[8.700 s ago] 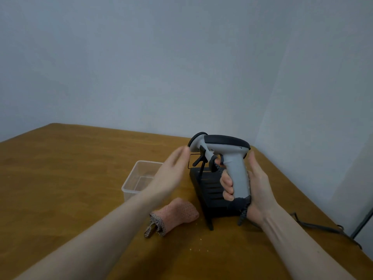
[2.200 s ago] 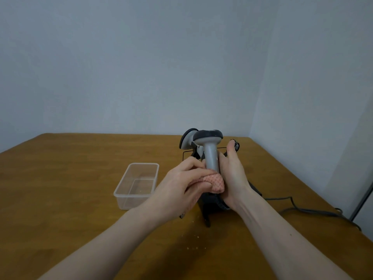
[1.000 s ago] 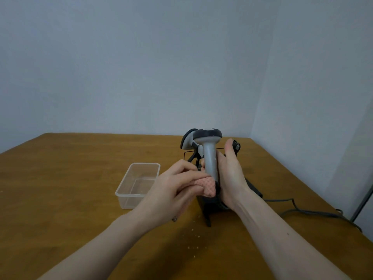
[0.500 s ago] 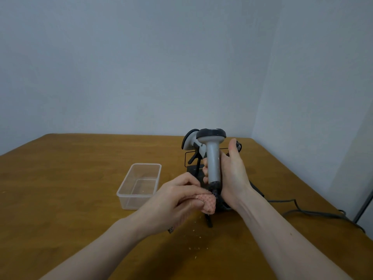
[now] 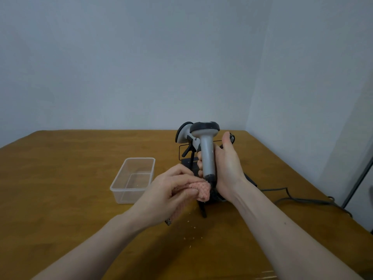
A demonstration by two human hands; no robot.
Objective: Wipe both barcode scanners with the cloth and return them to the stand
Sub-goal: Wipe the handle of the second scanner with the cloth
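Observation:
My right hand (image 5: 226, 168) grips the grey handle of a barcode scanner (image 5: 206, 150), held upright with its dark head on top. My left hand (image 5: 171, 190) holds a bunched pink cloth (image 5: 201, 189) against the bottom end of that handle. Behind the held scanner, a second grey and black scanner (image 5: 182, 134) sits on the black stand (image 5: 186, 158), partly hidden by my hands.
A transparent plastic tub (image 5: 133, 178) stands on the wooden table (image 5: 60, 178) left of the stand. A black cable (image 5: 298, 200) trails to the right toward the table's edge. Small crumbs (image 5: 191, 229) lie on the table in front of the stand.
My left hand has slid the cloth down the scanner's handle from its middle to its bottom end. The right hand keeps the scanner upright in nearly the same place.

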